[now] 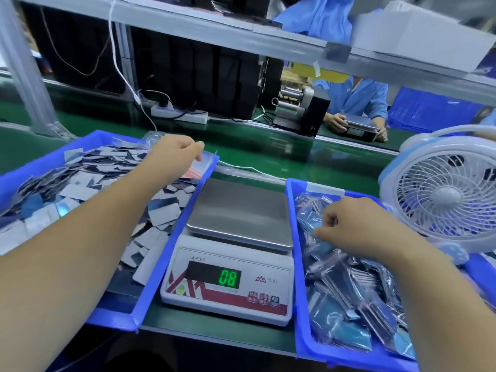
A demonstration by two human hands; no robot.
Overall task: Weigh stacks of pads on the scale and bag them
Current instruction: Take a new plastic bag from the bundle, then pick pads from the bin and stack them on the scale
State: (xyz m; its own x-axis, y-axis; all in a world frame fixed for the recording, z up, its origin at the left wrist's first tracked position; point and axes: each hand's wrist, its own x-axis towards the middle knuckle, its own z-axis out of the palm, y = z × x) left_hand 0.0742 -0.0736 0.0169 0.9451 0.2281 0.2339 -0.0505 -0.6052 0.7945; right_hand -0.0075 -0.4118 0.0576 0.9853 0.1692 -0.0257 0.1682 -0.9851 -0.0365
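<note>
A white scale (pixel 236 253) stands between two blue trays, its steel pan bare and its display reading 08. The left tray (pixel 150 280) is heaped with loose grey and dark pads (pixel 88 183). My left hand (pixel 174 154) reaches over that tray's far corner, fingertips on a pile of clear zip bags (pixel 204 163). The right tray (pixel 298 264) holds several bagged pad stacks (pixel 357 299). My right hand (pixel 346 226) hovers low over these with fingers curled, touching a bagged stack; whether it grips one is unclear.
A white and blue desk fan (pixel 442 194) stands right of the right tray. Behind the trays runs a green conveyor belt (pixel 268 146) with a power strip (pixel 179 114). Across it another person's hands (pixel 338 122) hold a device. A shelf rail (pixel 241 30) crosses overhead.
</note>
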